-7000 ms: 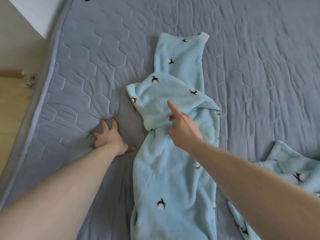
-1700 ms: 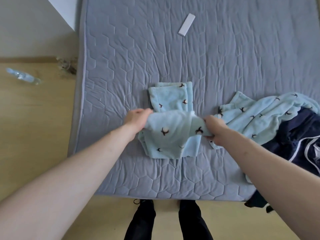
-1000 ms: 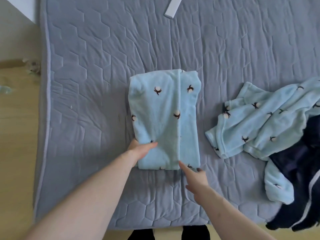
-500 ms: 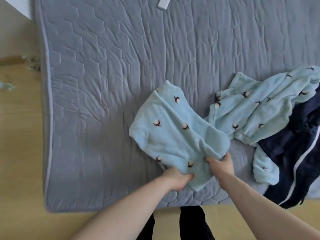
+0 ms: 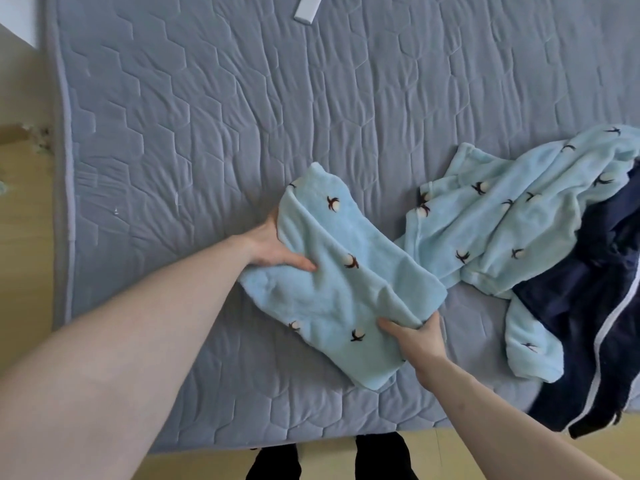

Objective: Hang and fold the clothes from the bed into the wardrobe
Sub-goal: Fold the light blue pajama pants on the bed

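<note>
Both hands, left hand (image 5: 273,245) and right hand (image 5: 417,341), grip the fleecy folded garment (image 5: 343,282), its long axis diagonal near the quilted bed (image 5: 207,133) front edge.

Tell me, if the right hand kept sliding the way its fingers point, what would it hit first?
Nothing new: the right hand already grips the folded light-blue garment, fingers aimed up-left along it. Pushing on would probably just bunch that cloth toward the left hand, though depth is unclear.
</note>
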